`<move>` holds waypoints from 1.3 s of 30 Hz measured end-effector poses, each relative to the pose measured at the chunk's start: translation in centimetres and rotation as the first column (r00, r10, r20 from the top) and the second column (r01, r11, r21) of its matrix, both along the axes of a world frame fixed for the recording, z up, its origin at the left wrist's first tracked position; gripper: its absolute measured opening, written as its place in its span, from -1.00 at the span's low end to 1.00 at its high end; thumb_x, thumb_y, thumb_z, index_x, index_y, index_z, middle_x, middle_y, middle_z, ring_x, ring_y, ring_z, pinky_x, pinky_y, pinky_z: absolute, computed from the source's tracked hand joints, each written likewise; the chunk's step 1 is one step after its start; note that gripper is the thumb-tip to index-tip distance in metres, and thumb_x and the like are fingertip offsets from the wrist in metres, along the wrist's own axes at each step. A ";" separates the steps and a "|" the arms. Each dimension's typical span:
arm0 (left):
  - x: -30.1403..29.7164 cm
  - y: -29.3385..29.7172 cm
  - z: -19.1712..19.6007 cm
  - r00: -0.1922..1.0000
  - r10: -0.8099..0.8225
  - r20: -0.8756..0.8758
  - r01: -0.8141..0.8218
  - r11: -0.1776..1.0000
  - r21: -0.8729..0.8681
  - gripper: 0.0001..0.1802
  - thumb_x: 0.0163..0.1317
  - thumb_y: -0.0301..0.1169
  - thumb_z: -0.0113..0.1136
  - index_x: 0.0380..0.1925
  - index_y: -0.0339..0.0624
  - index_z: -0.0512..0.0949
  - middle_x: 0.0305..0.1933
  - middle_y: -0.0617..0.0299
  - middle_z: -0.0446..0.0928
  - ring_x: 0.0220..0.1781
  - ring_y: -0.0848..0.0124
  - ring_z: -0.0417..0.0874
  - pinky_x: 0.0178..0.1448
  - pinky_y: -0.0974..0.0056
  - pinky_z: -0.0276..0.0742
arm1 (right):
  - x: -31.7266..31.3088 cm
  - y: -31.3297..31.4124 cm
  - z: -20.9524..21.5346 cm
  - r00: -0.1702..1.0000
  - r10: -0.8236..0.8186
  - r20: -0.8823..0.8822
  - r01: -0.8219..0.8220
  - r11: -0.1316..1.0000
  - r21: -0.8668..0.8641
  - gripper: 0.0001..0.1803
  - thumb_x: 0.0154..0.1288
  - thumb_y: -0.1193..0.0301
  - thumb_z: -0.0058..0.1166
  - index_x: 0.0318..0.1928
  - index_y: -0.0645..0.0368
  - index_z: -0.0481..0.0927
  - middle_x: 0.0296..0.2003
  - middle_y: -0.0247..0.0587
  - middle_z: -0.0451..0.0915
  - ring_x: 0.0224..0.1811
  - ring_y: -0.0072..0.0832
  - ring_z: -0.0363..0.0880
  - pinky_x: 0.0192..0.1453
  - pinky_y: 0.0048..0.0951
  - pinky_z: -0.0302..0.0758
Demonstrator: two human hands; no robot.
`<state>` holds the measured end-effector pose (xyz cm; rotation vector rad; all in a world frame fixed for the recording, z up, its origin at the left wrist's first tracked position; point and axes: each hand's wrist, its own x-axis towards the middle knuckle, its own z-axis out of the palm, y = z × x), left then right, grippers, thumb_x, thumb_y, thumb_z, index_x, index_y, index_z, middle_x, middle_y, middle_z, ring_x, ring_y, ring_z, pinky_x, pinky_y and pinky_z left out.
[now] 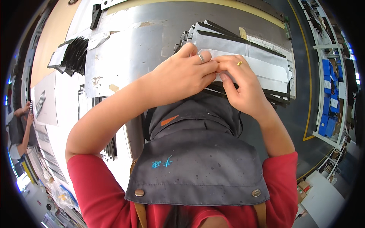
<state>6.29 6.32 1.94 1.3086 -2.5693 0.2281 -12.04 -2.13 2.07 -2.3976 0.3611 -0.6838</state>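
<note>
My left hand (191, 71) and my right hand (242, 84) meet with fingertips pinched together over a stack of flat sheets. Whatever the fingertips hold is too small and covered to make out. Right beneath them lies a long white strip (266, 68), running off to the right. Behind it a pale grey sheet (222, 42) with a black edge tops the fanned stack. More black-edged pieces (276, 99) stick out on the near side, below my right hand. My left hand wears a silver ring, my right a gold-coloured one.
A bundle of black and white strips (74, 56) lies on the left of the metal tabletop (125, 53). Dark strips lie near my left elbow. Blue bins (327, 100) fill a white rack at the right, beyond the floor's yellow line. Another person works at far left.
</note>
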 end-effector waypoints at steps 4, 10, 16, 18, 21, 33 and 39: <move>-0.5 0.5 -0.6 0.995 0.065 0.080 -0.059 0.995 -0.077 -0.77 0.08 -0.40 0.08 -0.23 -0.15 0.53 -0.20 0.28 0.40 -0.13 0.36 0.40 0.02 0.27 0.24 | 0.4 0.2 0.0 0.998 -0.022 -0.062 0.011 0.986 -0.165 -0.83 0.06 0.63 0.02 -0.28 0.24 0.46 -0.14 -0.22 0.53 -0.10 -0.25 0.46 -0.04 -0.28 0.42; -2.0 1.9 0.9 0.973 0.229 -0.008 -0.228 0.971 0.076 -0.87 0.07 -0.47 0.05 -0.34 -0.18 0.43 -0.22 0.20 0.38 -0.16 0.28 0.39 -0.01 0.25 0.24 | 0.6 0.2 -0.2 0.994 -0.051 -0.093 0.033 0.983 -0.183 -0.85 0.08 0.60 0.03 -0.28 0.24 0.47 -0.16 -0.26 0.54 -0.11 -0.27 0.47 -0.04 -0.28 0.42; -1.7 1.9 0.5 0.931 0.237 -0.277 -0.199 0.967 0.161 -0.76 -0.04 -0.64 0.12 -0.35 -0.17 0.36 -0.26 0.22 0.37 -0.21 0.25 0.38 -0.08 0.23 0.19 | 0.5 -0.2 -0.3 0.999 -0.023 -0.047 0.020 0.997 -0.080 -0.91 0.13 0.59 0.00 -0.31 0.26 0.47 -0.19 -0.23 0.53 -0.15 -0.24 0.45 -0.04 -0.28 0.40; -1.4 1.8 0.3 0.916 0.207 -0.343 -0.155 0.973 0.174 -0.72 -0.06 -0.67 0.13 -0.34 -0.17 0.35 -0.28 0.24 0.37 -0.23 0.25 0.38 -0.09 0.23 0.19 | 0.5 -0.1 -0.2 0.999 -0.027 -0.038 0.024 0.996 -0.080 -0.91 0.13 0.60 0.00 -0.31 0.26 0.46 -0.19 -0.22 0.52 -0.16 -0.24 0.45 -0.04 -0.28 0.40; -1.2 1.7 0.1 0.907 0.164 -0.389 -0.109 0.981 0.160 -0.71 -0.06 -0.68 0.13 -0.34 -0.15 0.34 -0.31 0.26 0.38 -0.26 0.25 0.38 -0.10 0.24 0.18 | 0.5 -0.1 -0.2 0.999 -0.031 -0.035 0.029 0.997 -0.072 -0.91 0.13 0.61 -0.01 -0.31 0.27 0.46 -0.20 -0.21 0.52 -0.15 -0.23 0.45 -0.03 -0.28 0.40; -3.3 5.6 1.6 0.378 0.562 -0.735 -0.200 0.825 0.528 -0.88 0.17 -0.55 0.14 -0.34 -0.23 0.38 -0.46 0.22 0.46 -0.49 0.44 0.53 -0.42 0.38 0.37 | 0.2 -0.2 -0.3 0.998 -0.056 0.001 0.056 0.998 0.022 -0.89 0.16 0.60 -0.01 -0.26 0.24 0.48 -0.16 -0.19 0.51 -0.09 -0.21 0.44 -0.01 -0.27 0.41; -5.7 4.9 -1.7 -0.226 0.873 -0.432 0.409 0.488 0.771 -0.60 0.40 -0.20 -0.09 -0.08 -0.38 0.44 -0.48 0.14 0.56 -0.60 0.47 0.57 -0.47 0.43 0.51 | -1.2 0.2 1.0 1.000 0.009 -0.025 -0.012 0.996 -0.092 -0.79 0.07 0.62 0.08 -0.23 0.20 0.53 -0.14 -0.19 0.49 -0.12 -0.23 0.46 -0.06 -0.30 0.43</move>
